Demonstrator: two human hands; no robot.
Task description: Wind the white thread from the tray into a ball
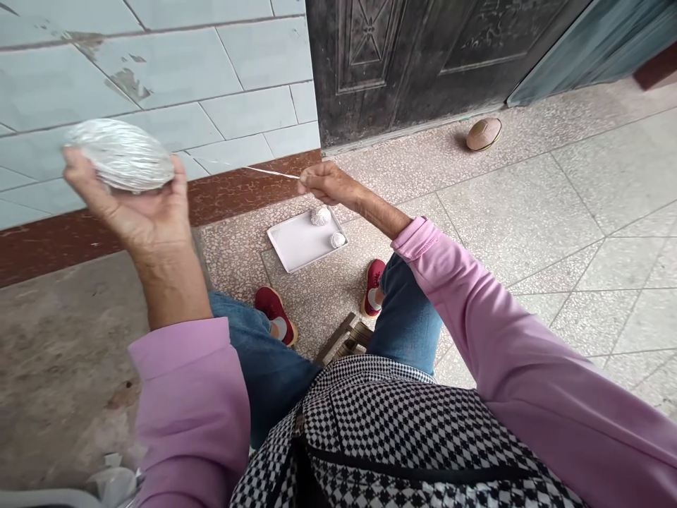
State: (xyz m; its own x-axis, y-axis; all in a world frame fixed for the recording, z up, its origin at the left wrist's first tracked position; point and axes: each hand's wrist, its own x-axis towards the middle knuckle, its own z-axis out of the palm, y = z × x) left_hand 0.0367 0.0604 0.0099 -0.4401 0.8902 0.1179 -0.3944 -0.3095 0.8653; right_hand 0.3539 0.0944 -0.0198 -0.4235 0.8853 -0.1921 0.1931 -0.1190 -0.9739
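At the left of the head view, my left hand holds up a large oval ball of shiny white string, thumb and fingers curved around its underside. A strand of white string runs from the ball's side across to my right hand, which pinches its end with closed fingers. The stretch near the ball is faint and blurred. Below the strand, a white tray lies on the floor. On its right side sit a white string ball and a smaller white ball.
A tiled wall and dark carved door stand ahead. A brownish ball-like object rests near the doorsill. Between my knees shows a wooden stool. White plastic items are at lower left.
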